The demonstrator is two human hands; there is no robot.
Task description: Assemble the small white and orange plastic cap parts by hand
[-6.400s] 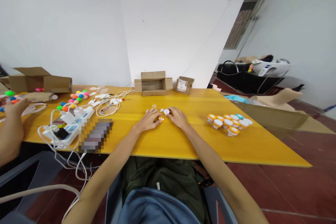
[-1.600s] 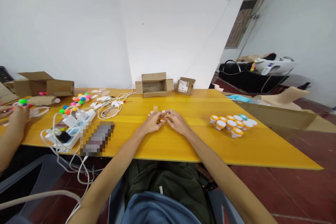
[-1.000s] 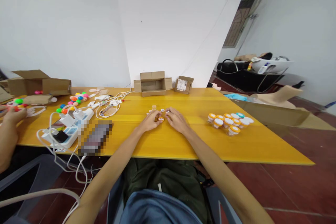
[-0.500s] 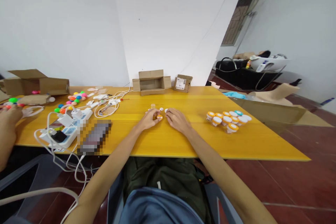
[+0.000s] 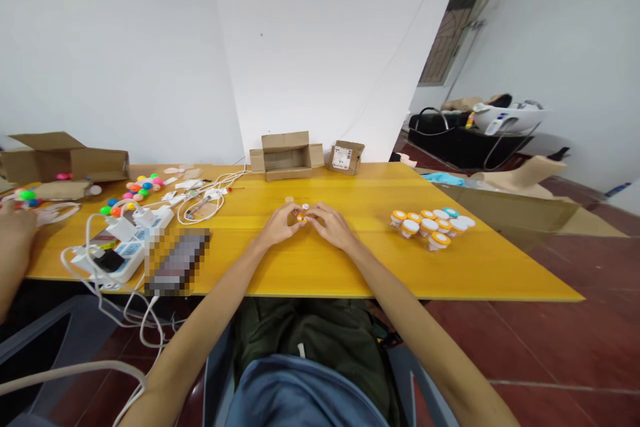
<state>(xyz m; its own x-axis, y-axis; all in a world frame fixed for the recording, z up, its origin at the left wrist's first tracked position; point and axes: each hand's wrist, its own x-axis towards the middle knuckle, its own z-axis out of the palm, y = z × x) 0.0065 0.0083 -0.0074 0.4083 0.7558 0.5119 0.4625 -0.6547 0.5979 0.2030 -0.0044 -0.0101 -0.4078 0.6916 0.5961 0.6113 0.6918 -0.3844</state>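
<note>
Between my hands, just above the table, is a small orange-rimmed cap [image 5: 301, 218] with a pale middle. My left hand [image 5: 279, 225] is closed on its left side, thumb and fingers pinching it. My right hand [image 5: 331, 227] meets it from the right, with closed fingertips at its edge. A small white piece with dark spots [image 5: 305, 206] shows just beyond the fingertips. Behind my left hand stands a small clear cup [image 5: 289, 199], partly covered by the fingers. The white disc is hidden now.
To the right stands a cluster of small clear jars with orange, white and teal lids [image 5: 429, 224]. An open cardboard box [image 5: 287, 159] and a smaller box [image 5: 346, 157] stand at the back. Leftward lie a power strip [image 5: 134, 253], a phone [image 5: 179, 261], cables, coloured balls and another person's hand [image 5: 17, 230].
My right hand has moved slightly left, bringing its fingertips and the white disc to the orange-rimmed cap. My hands are closer together. The camera view has shifted a little.
</note>
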